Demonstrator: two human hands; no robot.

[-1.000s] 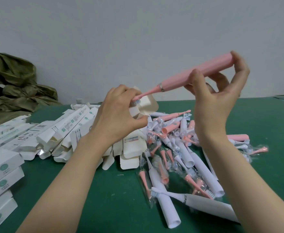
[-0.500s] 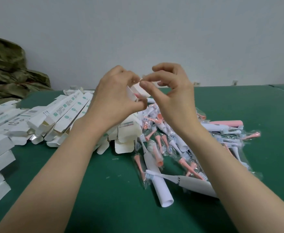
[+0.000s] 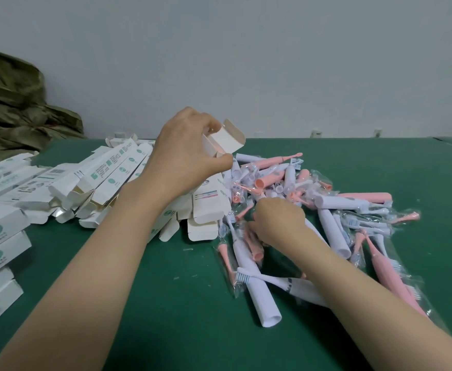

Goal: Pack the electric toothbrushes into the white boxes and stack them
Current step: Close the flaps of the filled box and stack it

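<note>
Gripping an open white box (image 3: pixel 226 141) mid-frame, the left hand (image 3: pixel 184 156) hovers; right hand (image 3: pixel 278 218) (grasp hidden) delves among toothbrushes (image 3: pixel 332 231); most lie unpacked.

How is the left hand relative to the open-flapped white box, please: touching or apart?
Touching. The head view shows the left hand gripping the white box, fingers curled over it and thumb beneath.

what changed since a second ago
The right hand let go of the pink toothbrush, now out of sight, and dropped from the white box to the toothbrush pile; whether it grips anything is unclear. The left hand still holds the box, flap open.
</note>
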